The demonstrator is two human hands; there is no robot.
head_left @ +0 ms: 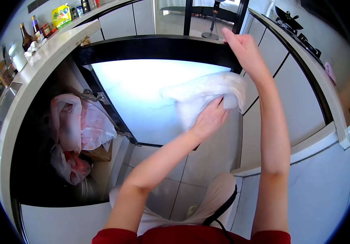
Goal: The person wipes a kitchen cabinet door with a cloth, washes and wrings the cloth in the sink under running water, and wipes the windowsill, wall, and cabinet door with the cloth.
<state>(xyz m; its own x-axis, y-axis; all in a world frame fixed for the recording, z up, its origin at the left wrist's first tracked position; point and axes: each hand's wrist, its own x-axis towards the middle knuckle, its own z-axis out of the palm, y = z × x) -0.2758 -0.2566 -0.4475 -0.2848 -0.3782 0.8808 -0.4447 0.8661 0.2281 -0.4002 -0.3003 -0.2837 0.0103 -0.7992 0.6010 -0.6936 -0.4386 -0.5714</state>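
An open cabinet door (134, 103) with a black frame and a pale inner panel stands across the middle of the view. My left hand (212, 118) presses a white cloth (207, 91) against the panel's right part, fingers partly hidden by the cloth. At the door's top right corner, my right hand (242, 46) grips the black edge, its fingers curled and the thumb raised. The cloth's edges are blurred.
Inside the dark cabinet at the left are plastic bags (77, 122). Bottles (26, 38) and a yellow packet (61, 15) stand on the left counter (47, 61). A wok (288, 18) sits on the stove at the upper right. White cabinets line the right side.
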